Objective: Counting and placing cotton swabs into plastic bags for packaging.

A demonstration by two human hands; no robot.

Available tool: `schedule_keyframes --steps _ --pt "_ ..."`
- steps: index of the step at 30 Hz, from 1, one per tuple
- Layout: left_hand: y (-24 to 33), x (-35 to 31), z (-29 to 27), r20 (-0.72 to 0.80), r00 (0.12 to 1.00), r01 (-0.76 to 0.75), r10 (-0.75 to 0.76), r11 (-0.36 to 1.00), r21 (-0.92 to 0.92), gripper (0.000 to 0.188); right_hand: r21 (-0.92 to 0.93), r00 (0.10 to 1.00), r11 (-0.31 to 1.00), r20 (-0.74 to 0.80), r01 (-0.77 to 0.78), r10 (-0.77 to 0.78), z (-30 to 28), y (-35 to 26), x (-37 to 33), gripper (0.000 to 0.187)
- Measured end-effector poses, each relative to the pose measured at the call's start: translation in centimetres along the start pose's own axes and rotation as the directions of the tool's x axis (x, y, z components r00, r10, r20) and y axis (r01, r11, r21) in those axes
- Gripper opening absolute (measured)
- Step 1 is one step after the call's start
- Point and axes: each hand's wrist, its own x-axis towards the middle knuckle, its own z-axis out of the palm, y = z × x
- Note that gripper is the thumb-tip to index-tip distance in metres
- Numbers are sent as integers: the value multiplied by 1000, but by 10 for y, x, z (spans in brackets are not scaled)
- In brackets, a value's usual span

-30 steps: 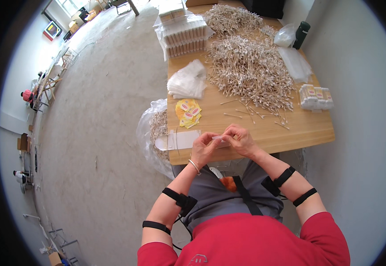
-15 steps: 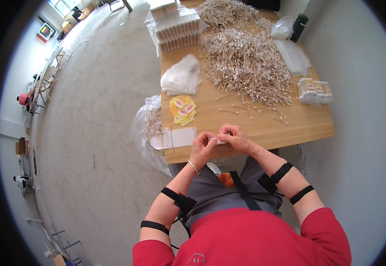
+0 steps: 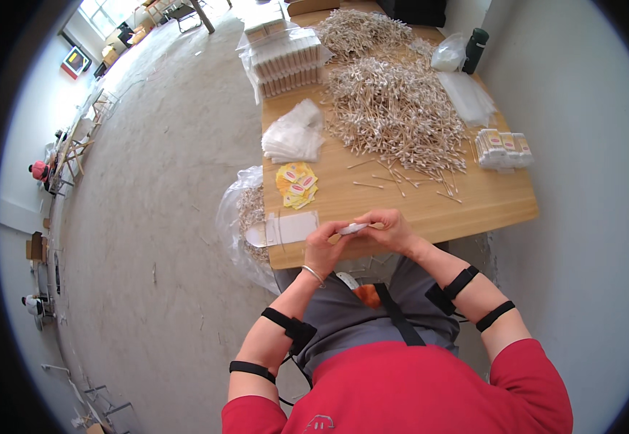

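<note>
At the table's near edge, my left hand (image 3: 321, 243) and my right hand (image 3: 391, 230) pinch a small white packet (image 3: 352, 228) between them, one at each end. Fingers cover much of it, and its contents are too small to make out. Left of my left hand lie a flat white card and clear plastic strip (image 3: 296, 226). Beyond that is a heap of yellow-and-white printed cards (image 3: 297, 186). A large pile of loose cotton swabs (image 3: 394, 108) spreads over the table's middle, with several strays on its near side.
White plastic bags (image 3: 293, 134) lie at the table's left, before stacked swab packs (image 3: 285, 61). To the right are filled swab packets (image 3: 503, 150), clear sleeves (image 3: 468, 99) and a dark green bottle (image 3: 476, 50). A plastic sack of swabs (image 3: 238, 217) stands beside the table's left edge.
My hands have tilted the white packet up, so more of it shows between my fingers. The whole view has shifted slightly.
</note>
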Motion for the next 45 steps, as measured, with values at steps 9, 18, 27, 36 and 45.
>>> schedule_keyframes --steps 9,18,27,36,45 --pt "3 -4 5 -30 1000 4 -3 1000 12 20 33 998 998 -31 -48 49 -3 4 -2 18" --pt "1 0 1 41 964 265 -264 923 -277 10 253 955 923 20 -290 295 -4 10 6 16" --pt "7 -3 6 27 981 190 -193 921 -340 19 134 997 989 -43 -64 70 2 -3 -3 16" --pt "3 -8 2 19 982 -185 190 929 320 23 -381 953 880 13 283 -301 1 -1 -6 21" --pt "8 -4 12 -52 998 -24 36 978 205 20 -211 975 959 -78 187 -208 7 -7 -3 23"
